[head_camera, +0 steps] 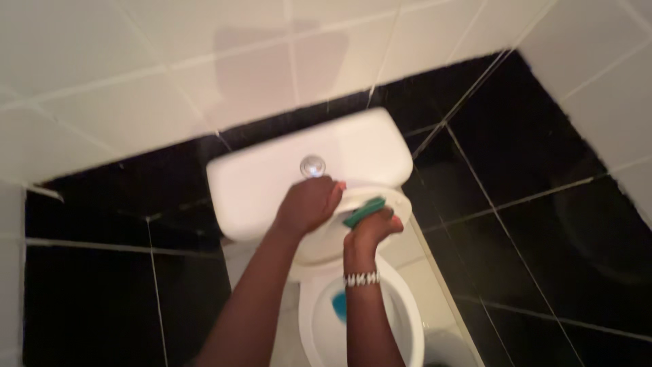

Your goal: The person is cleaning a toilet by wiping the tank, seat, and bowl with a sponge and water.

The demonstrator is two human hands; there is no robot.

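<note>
A white toilet stands against the tiled wall, with its cistern (pixel 272 183) topped by a round chrome flush button (pixel 312 165). The raised white lid (pixel 397 204) leans back against the cistern. My left hand (pixel 309 204) grips the lid's upper edge, fingers curled over it. My right hand (pixel 370 228), with a beaded bracelet at the wrist, holds a green scrub pad (pixel 365 211) pressed against the lid's inner face. Below, the open bowl (pixel 407 319) shows blue water (pixel 339 306).
White wall tiles (pixel 136 102) fill the upper part of the view, black tiles (pixel 530 170) the lower wall and right side. A second white wall (pixel 611 88) closes in at the right. A round whitish object (pixel 445 346) sits on the floor right of the bowl.
</note>
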